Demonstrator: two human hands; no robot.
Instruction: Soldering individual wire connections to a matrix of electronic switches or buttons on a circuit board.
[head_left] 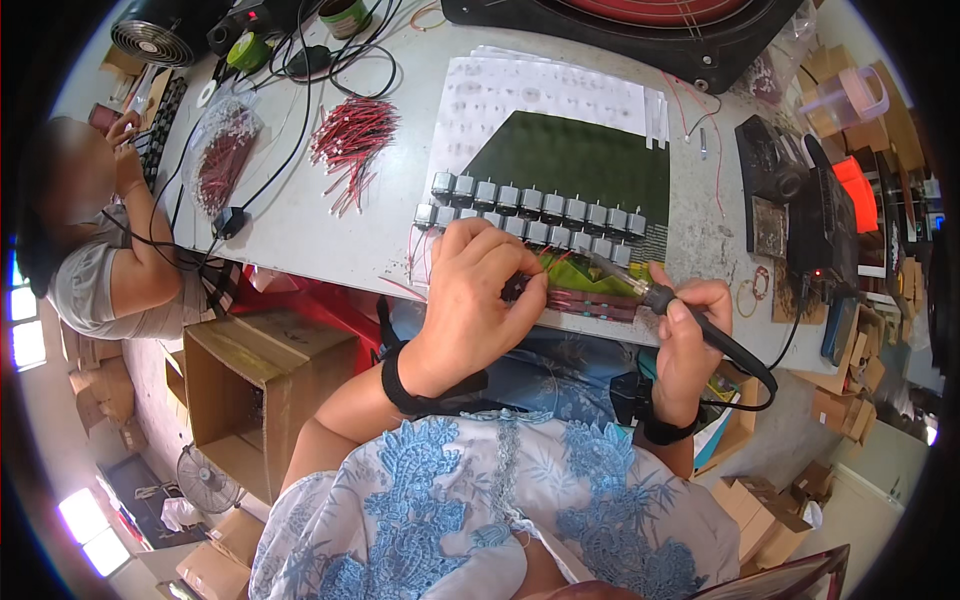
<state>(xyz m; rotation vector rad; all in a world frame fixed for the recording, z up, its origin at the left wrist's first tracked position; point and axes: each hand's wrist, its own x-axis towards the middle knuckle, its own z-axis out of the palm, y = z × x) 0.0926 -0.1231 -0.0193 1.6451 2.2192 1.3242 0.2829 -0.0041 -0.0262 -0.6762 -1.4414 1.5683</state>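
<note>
At a white worktable [300, 240], you grip a soldering iron [715, 345] in your right hand [688, 325], its tip angled leftward close to the front row of small silver motors [507, 197]; whether it makes contact cannot be told. Your left hand [475, 290] curls over the table's near edge, thumb and forefinger bent toward each other beside thin red wires [556, 262]; what lies between them is too hidden to tell. The motors stand in two slanting rows across the near part of a dark green mat [580, 150], which overlaps white sheets [540, 90]. To your left lie a loose heap of red leads [352, 135] and a clear bag of more [225, 165], while a co-worker [115, 245] in a gray top sits at the table's left side.
</note>
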